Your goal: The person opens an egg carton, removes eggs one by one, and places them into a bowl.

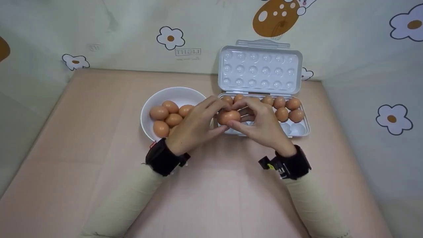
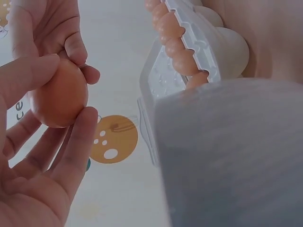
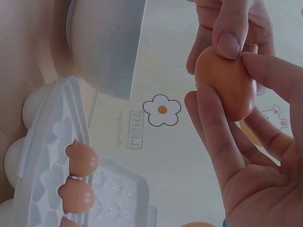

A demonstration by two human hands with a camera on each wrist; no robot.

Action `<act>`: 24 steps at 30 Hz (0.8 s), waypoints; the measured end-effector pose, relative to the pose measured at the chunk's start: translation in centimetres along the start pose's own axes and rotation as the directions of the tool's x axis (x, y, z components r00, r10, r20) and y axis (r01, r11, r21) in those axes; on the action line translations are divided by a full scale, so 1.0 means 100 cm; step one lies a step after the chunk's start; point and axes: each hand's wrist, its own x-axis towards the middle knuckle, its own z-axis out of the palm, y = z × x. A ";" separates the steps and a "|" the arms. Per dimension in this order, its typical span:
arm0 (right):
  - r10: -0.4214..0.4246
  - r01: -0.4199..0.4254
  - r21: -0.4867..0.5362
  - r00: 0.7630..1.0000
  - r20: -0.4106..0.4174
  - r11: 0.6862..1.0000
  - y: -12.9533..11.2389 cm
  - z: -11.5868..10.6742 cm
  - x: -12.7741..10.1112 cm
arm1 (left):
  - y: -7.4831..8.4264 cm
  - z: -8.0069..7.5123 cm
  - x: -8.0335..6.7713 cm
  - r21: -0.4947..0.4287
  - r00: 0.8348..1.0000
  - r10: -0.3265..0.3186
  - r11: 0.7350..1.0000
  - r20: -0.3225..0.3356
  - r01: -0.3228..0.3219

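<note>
A single brown egg (image 1: 230,117) is held up between both hands, above the left part of a white plastic egg box (image 1: 306,129). My left hand (image 1: 195,129) pinches it from the left with thumb and fingers. From the other side, my right hand (image 1: 266,127) also grips it with thumb and fingertips. Up close in the left wrist view, the egg (image 2: 61,97) looks smooth and whole. Brown eggs (image 1: 296,115) sit in the box's back and middle rows; the hands hide part of them. Several more eggs (image 1: 161,129) lie in a white bowl (image 1: 181,94), partly behind my left hand.
The box's lid (image 1: 261,74) stands open at the back, leaning near the flower-printed backdrop (image 1: 132,33). A pale pink cloth (image 1: 211,198) covers the table. Black straps (image 1: 163,158) with small cameras are around both wrists.
</note>
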 end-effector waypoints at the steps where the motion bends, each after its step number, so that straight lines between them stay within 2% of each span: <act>1: -0.001 0.001 0.003 1.000 0.003 1.000 0.000 0.000 0.000 | 0.000 0.000 0.000 0.001 1.000 0.002 1.000 0.002 -0.002; 8: -0.021 0.021 0.002 0.999 0.046 1.000 0.001 -0.004 0.000 | -0.002 -0.003 -0.001 0.000 1.000 0.003 1.000 0.012 -0.003; 14: -0.068 0.069 -0.033 0.997 0.037 0.997 0.002 -0.016 0.001 | -0.003 -0.011 -0.001 0.005 1.000 -0.021 1.000 0.020 0.021; 18: -0.098 0.099 -0.087 0.995 0.022 0.991 0.002 -0.023 0.002 | -0.005 -0.024 -0.002 0.007 0.999 -0.038 0.999 0.010 0.038; 24: -0.090 0.091 -0.174 0.996 0.011 0.981 0.004 -0.028 0.002 | -0.012 -0.048 0.000 -0.037 0.995 -0.096 0.995 -0.007 0.096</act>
